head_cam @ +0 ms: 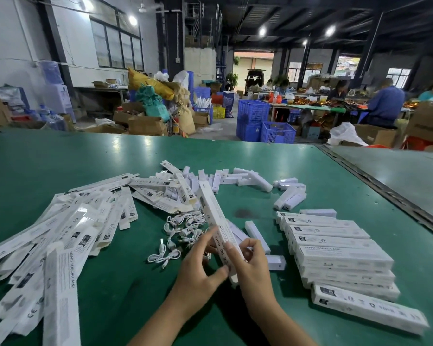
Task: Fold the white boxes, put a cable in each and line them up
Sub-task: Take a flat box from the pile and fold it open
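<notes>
The left hand [198, 267] is pinching the near end of a long box [214, 211] between thumb and fingers, and the right hand [251, 268] is curling round its side. The box is slanting away over the table [85, 161]. Just beyond, cables [183, 229] are lying loose. Flat boxes [60, 240] are sprawling left, and folded boxes [335, 253] are lying in a row right.
</notes>
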A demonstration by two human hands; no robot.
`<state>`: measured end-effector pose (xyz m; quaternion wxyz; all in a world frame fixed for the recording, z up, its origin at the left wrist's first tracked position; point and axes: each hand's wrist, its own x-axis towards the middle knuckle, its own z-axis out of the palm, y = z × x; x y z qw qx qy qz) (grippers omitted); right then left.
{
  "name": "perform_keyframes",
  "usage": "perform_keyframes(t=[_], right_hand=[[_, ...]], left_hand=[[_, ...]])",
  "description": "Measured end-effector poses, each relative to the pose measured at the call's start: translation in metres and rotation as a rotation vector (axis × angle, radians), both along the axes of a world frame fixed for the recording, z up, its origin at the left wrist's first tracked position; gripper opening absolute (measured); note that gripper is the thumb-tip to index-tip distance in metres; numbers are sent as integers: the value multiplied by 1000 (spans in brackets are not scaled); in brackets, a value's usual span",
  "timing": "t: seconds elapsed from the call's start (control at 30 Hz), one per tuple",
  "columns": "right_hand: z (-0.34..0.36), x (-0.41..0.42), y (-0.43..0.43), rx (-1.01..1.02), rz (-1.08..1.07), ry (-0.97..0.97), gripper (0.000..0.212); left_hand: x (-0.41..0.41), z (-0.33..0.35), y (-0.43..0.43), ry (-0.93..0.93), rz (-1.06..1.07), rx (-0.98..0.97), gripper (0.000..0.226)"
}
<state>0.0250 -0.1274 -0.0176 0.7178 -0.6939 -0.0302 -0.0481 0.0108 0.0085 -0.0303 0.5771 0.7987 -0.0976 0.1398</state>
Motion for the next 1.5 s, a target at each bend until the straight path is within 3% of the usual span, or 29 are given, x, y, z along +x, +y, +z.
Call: perform_keyframes(t=[0.2,0.3,0.37,0.47,0.53,0.7,0.83,0.93,1.1,1.27,1.5], right_hand=[[-2,4,1,60,21,13,31],[-3,8,-3,184,106,98,18],[-3,9,-6,197,159,120,32],[-1,7,-6,195,221,91,35],[0,6,-6,147,257,25,28],[-1,7,-10,-45,192,-154,9],[2,6,-15,-371,176,-361,8],[3,7,-20,-541,164,-526,23],[-4,2,-17,-616,194,-583,27],[-8,-2,-12,-734,90,-857,21],[-3,-1,-11,-639,-22,-849,10]], left_hand=[[1,4,0,-30,29,62,74],[1,6,1,2,74,30,74],[2,7,2,11,112,-8,75],[3,7,1,-16,120,-62,53],[4,7,1,-11,104,-137,41],[6,7,4,17,38,-245,39],[7,4,6,40,6,-316,43],[9,4,7,29,57,-318,43],[11,3,8,24,82,-310,41],[11,7,10,49,64,-354,37],[8,12,7,26,15,-370,26]])
